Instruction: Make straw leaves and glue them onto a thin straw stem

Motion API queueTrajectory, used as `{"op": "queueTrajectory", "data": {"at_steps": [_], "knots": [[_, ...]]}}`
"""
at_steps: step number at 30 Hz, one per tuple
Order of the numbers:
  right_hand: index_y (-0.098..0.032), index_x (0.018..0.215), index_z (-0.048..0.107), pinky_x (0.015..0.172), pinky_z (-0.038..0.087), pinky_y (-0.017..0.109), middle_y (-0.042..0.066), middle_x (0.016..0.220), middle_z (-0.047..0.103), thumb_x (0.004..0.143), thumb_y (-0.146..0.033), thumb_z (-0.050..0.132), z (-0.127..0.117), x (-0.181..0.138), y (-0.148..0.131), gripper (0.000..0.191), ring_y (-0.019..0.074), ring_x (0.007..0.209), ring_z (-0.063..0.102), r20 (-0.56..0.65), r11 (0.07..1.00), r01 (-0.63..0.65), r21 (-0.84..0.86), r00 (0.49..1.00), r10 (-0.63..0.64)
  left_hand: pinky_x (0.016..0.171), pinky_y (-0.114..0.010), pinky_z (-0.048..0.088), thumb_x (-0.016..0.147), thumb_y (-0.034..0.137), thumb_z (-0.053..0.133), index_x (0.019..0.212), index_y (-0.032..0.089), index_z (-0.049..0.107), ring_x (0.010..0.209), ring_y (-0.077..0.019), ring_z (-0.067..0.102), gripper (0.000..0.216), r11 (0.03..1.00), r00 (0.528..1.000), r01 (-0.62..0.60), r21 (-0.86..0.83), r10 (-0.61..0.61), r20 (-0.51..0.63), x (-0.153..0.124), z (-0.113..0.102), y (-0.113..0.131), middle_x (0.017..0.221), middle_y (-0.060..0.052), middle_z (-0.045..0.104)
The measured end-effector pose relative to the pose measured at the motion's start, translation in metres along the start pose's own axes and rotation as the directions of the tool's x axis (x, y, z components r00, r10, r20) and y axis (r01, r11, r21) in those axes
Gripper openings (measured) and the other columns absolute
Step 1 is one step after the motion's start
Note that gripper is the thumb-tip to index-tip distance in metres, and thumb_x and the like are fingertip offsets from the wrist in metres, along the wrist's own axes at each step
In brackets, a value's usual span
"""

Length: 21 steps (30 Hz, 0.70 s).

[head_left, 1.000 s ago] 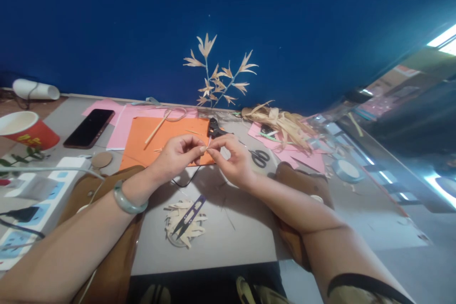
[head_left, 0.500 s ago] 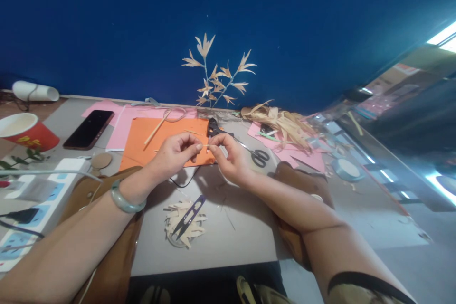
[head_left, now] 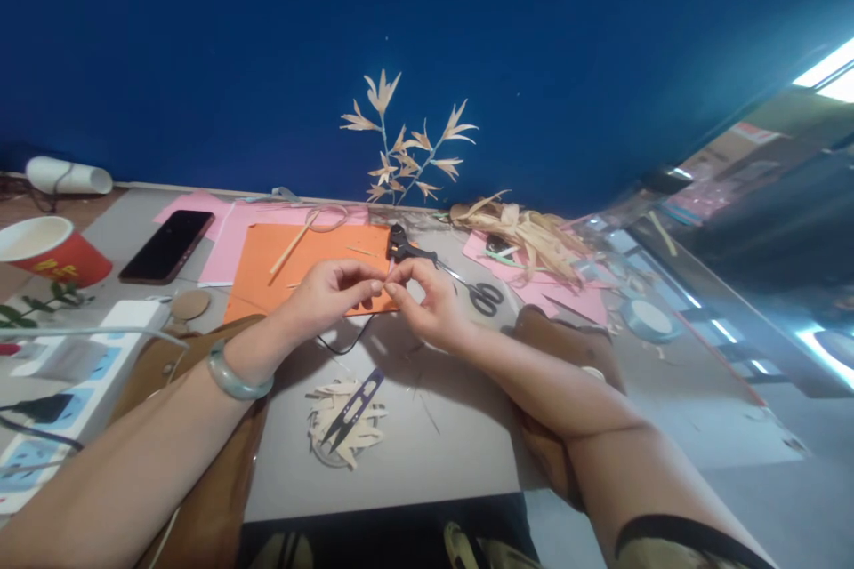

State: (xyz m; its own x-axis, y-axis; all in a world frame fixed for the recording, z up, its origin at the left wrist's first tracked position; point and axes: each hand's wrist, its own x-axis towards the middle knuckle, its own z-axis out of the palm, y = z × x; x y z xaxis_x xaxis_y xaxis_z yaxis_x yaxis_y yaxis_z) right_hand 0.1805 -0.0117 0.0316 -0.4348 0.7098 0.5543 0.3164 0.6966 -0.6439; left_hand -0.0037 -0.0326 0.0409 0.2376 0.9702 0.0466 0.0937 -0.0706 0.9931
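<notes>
Over the front edge of an orange sheet point(head_left: 263, 262), my left hand point(head_left: 334, 293) and my right hand point(head_left: 427, 298) meet at the fingertips. Both are closed in a pinch on a thin pale strip, now mostly hidden by the fingers. Just behind my right hand lies a black tool that looks like a glue gun point(head_left: 408, 246), with dark-handled scissors point(head_left: 486, 298) to its right. Nearer me, purple-handled thread snips point(head_left: 366, 391) rest across a heap of pale petal-like pieces point(head_left: 324, 409).
A branch with pale husk-like flowers point(head_left: 406, 162) stands against the blue wall. Dried husks point(head_left: 530, 240) lie at the right rear. On the left are a phone point(head_left: 166, 246), a red paper cup point(head_left: 73, 258), and a power strip point(head_left: 130, 320) with cords. A tape roll point(head_left: 648, 320) sits right.
My fingertips have come closer together, covering the pale strip that showed between them. The view has shifted very slightly; the things on the table stay put.
</notes>
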Motion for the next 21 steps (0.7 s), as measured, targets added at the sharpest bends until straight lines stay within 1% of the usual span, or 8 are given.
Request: {"op": "queueTrajectory", "data": {"at_steps": [3, 6, 10, 14, 17, 19, 21], "knots": [[-0.020, 0.080, 0.055, 0.076, 0.042, 0.032, 0.001, 0.074, 0.061, 0.089, -0.022, 0.056, 0.0015, -0.0012, 0.0012, 0.009, 0.0148, 0.072, 0.054, 0.006, 0.998, 0.053, -0.036, 0.999, -0.053, 0.057, -0.022, 0.044, 0.076, 0.034, 0.069, 0.075, 0.012, 0.067, 0.059, -0.0101, 0.054, 0.022, 1.000, 1.000, 0.014, 0.017, -0.014, -0.019, -0.0011, 0.0007, 0.0033, 0.063, -0.001, 0.061], [-0.020, 0.082, 0.054, 0.076, 0.041, 0.032, 0.001, 0.076, 0.061, 0.090, -0.022, 0.054, 0.0017, -0.0011, 0.0014, 0.009, 0.0146, 0.074, 0.054, 0.030, 0.999, 0.042, -0.028, 0.999, -0.041, 0.054, -0.021, 0.042, 0.074, 0.033, 0.069, 0.072, 0.012, 0.065, 0.055, -0.0088, 0.051, 0.021, 0.999, 0.998, 0.046, -0.002, -0.046, -0.036, -0.0013, 0.0013, 0.0056, 0.060, 0.001, 0.058], [-0.019, 0.083, 0.053, 0.072, 0.043, 0.030, 0.002, 0.078, 0.060, 0.092, -0.026, 0.052, -0.0001, 0.0011, 0.0006, 0.012, 0.0140, 0.074, 0.054, 0.072, 0.999, -0.030, 0.045, 0.997, 0.027, 0.054, -0.021, 0.041, 0.074, 0.032, 0.069, 0.073, 0.013, 0.064, 0.055, -0.0084, 0.051, 0.021, 0.997, 0.997, 0.070, -0.038, -0.070, -0.017, -0.0006, 0.0002, 0.0037, 0.060, 0.001, 0.058], [-0.019, 0.082, 0.053, 0.067, 0.045, 0.028, 0.001, 0.077, 0.057, 0.091, -0.036, 0.054, -0.0028, 0.0040, 0.0013, 0.020, 0.0126, 0.070, 0.053, 0.130, 0.968, -0.151, 0.200, 0.983, 0.127, 0.054, -0.022, 0.040, 0.076, 0.034, 0.068, 0.074, 0.013, 0.065, 0.054, -0.0082, 0.050, 0.021, 0.994, 0.997, 0.080, -0.069, -0.079, 0.008, 0.0009, -0.0023, -0.0002, 0.059, 0.002, 0.057], [-0.018, 0.084, 0.056, 0.070, 0.047, 0.029, 0.002, 0.078, 0.060, 0.091, -0.040, 0.056, -0.0042, 0.0050, 0.0024, 0.022, 0.0129, 0.072, 0.055, 0.092, 0.944, -0.195, 0.266, 0.980, 0.176, 0.055, -0.022, 0.041, 0.076, 0.033, 0.069, 0.072, 0.013, 0.064, 0.054, -0.0081, 0.050, 0.021, 0.992, 0.997, 0.066, -0.106, -0.069, -0.026, 0.0023, -0.0042, -0.0014, 0.057, 0.002, 0.057], [-0.018, 0.090, 0.059, 0.073, 0.048, 0.030, 0.003, 0.083, 0.063, 0.089, -0.040, 0.058, -0.0042, 0.0048, 0.0025, 0.022, 0.0139, 0.076, 0.058, 0.048, 0.952, -0.182, 0.248, 0.983, 0.176, 0.056, -0.022, 0.042, 0.075, 0.033, 0.070, 0.070, 0.013, 0.063, 0.054, -0.0081, 0.050, 0.022, 0.990, 0.997, 0.052, -0.130, -0.058, -0.042, 0.0027, -0.0049, -0.0014, 0.057, 0.002, 0.058], [-0.019, 0.094, 0.062, 0.076, 0.049, 0.031, 0.004, 0.085, 0.066, 0.086, -0.038, 0.063, -0.0031, 0.0039, 0.0021, 0.020, 0.0147, 0.078, 0.060, 0.024, 0.970, -0.147, 0.193, 0.989, 0.145, 0.056, -0.022, 0.042, 0.075, 0.034, 0.071, 0.070, 0.013, 0.064, 0.054, -0.0081, 0.050, 0.022, 0.989, 0.998, 0.045, -0.140, -0.050, -0.036, 0.0024, -0.0049, -0.0014, 0.057, 0.002, 0.058]]}}
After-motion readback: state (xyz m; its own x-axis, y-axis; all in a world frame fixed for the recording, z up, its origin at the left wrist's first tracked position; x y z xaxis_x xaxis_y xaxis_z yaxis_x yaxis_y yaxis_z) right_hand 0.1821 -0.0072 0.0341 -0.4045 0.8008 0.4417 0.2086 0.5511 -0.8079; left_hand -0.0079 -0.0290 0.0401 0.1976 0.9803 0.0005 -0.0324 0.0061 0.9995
